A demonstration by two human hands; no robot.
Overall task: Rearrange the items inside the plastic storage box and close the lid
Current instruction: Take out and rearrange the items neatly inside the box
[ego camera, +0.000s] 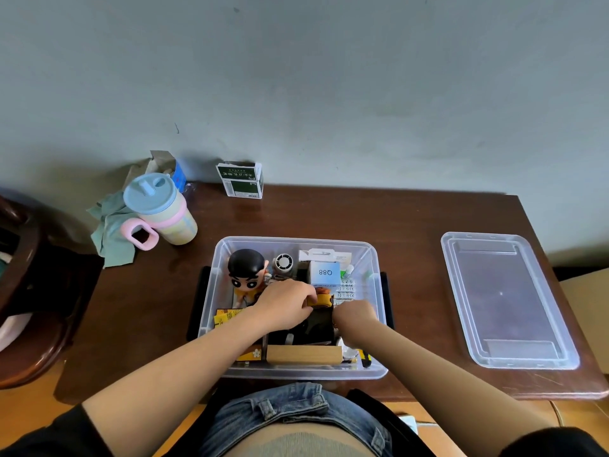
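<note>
I have both hands down in the clear plastic storage box [370, 258], which sits at the bench's [412, 219] near edge, dead centre. My left hand [285, 303] curls its fingers round a small orange-and-yellow item [321, 298] near the middle of the box; I cannot tell what it is, though it looks soft and light. My right hand [354, 316] is bent at the wrist just at 3 o'clock of it, fingers tucked downward out of view, so I cannot say whether it holds anything.

Around them: a cartoon figure [247, 272] at 10 o'clock in the box, a white carton marked Q88 [325, 273] at 12, a wooden block [304, 354] at 6.

The lid [507, 298] lies flat, well apart, at 3 o'clock of the box. I judge it thin, light and flexible; taking it by both long edges would keep it from bowing. The figure looks top-heavy, with a smooth hard head, so I would grip it by the body.
</note>
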